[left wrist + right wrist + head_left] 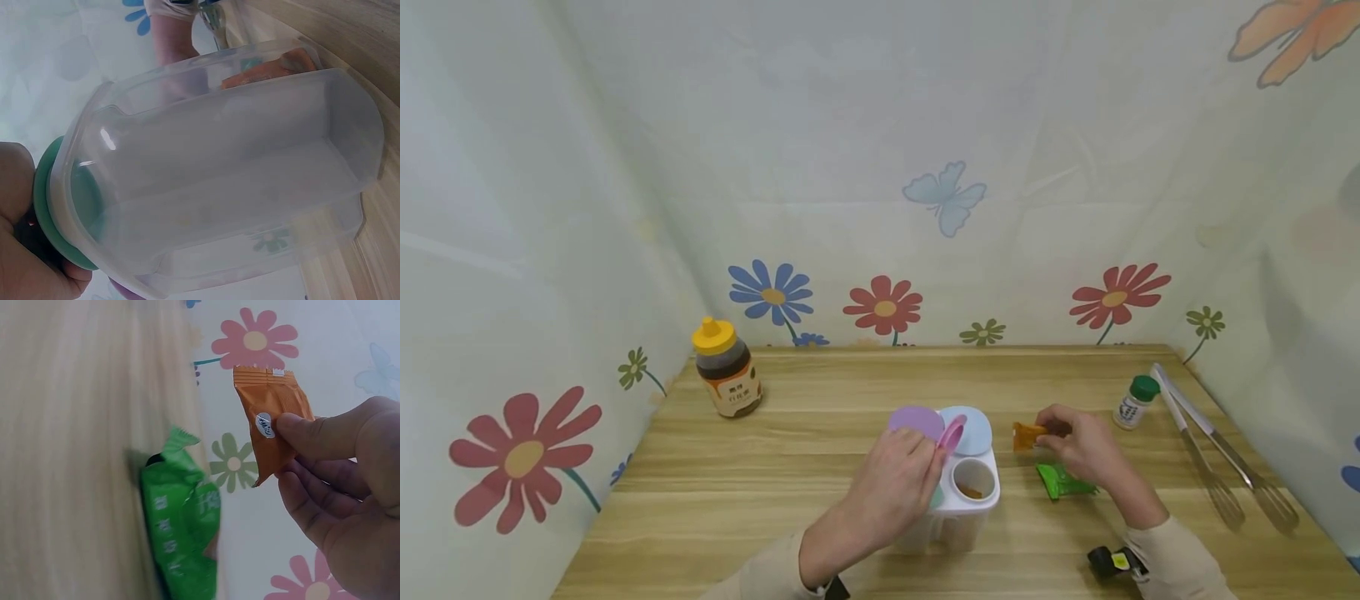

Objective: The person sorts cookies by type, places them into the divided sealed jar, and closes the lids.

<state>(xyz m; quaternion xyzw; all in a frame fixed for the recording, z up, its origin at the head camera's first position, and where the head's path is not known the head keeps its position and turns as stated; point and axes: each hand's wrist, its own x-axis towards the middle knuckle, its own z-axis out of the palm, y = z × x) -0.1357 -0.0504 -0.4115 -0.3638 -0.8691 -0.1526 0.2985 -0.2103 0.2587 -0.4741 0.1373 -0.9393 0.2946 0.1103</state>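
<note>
My left hand grips a pink round lid, tilted on edge above a clear storage box with a white top. Purple, blue and green lids cover other openings. The near right opening is uncovered, and an orange-brown packet lies low inside it. Right of the box, my right hand pinches a small orange packet between thumb and fingers. Below that hand, a green packet lies on the table.
A honey bottle with a yellow cap stands at the back left of the wooden table. To the right are a green-capped shaker bottle and metal tongs. Flowered cloth hangs behind and at both sides.
</note>
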